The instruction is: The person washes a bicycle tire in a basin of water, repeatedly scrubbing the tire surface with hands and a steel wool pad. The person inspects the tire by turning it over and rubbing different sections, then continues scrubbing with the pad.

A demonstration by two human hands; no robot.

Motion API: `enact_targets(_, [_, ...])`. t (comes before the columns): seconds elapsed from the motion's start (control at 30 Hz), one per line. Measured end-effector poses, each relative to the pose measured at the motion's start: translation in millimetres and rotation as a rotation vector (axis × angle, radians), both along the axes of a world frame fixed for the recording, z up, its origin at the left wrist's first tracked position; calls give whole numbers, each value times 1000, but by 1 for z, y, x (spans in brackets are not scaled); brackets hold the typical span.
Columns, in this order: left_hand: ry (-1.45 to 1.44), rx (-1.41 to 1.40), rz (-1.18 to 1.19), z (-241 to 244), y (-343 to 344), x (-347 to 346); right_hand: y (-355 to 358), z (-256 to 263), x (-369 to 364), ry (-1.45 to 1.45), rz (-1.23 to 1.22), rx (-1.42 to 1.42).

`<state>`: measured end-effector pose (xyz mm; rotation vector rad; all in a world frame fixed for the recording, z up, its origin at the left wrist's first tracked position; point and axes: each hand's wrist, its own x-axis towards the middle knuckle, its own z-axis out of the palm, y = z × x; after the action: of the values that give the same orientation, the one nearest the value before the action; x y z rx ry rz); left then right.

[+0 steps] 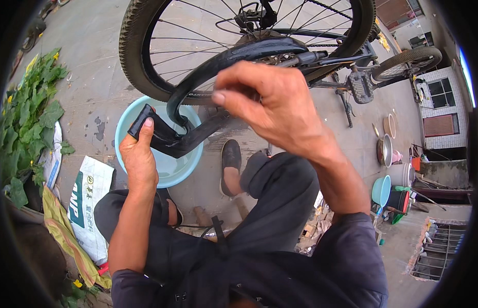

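My left hand (140, 158) grips one end of a wet black rubber inner tube (165, 138), thumb on top, over a light blue plastic basin (177, 179) with water in it. From there the tube bends and loops up in front of a bicycle wheel with a knobbly tyre (136, 69). My right hand (273, 104) is raised, slightly blurred, in front of the tube and the wheel's lower edge. Its thumb and fingers are curled near each other; the space between them is dark, and whether they hold anything cannot be told. A hand pump-like grey and black cylinder (308, 57) lies behind it.
The bicycle's pedal (361, 86) and second wheel (408, 63) lie to the right. White woven sacks (94, 204) and leafy plants (31, 111) stand at the left. Several basins and buckets, one a blue basin (381, 190), are at the far right. My shoe (231, 156) is beside the water basin.
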<state>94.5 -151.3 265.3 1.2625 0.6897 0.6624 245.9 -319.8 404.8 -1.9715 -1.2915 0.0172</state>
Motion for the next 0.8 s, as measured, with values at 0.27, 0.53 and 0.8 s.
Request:
enact_targets(0.27, [1, -5, -46, 8, -12, 3, 84, -19, 77, -555, 270, -836])
enact_targets(0.53, [-11, 5, -38, 4, -4, -5, 65, -12, 86, -880, 281, -913])
enact_targets(0.8, [-234, -14, -30, 33, 12, -20, -29, 54, 134, -1081, -247, -618])
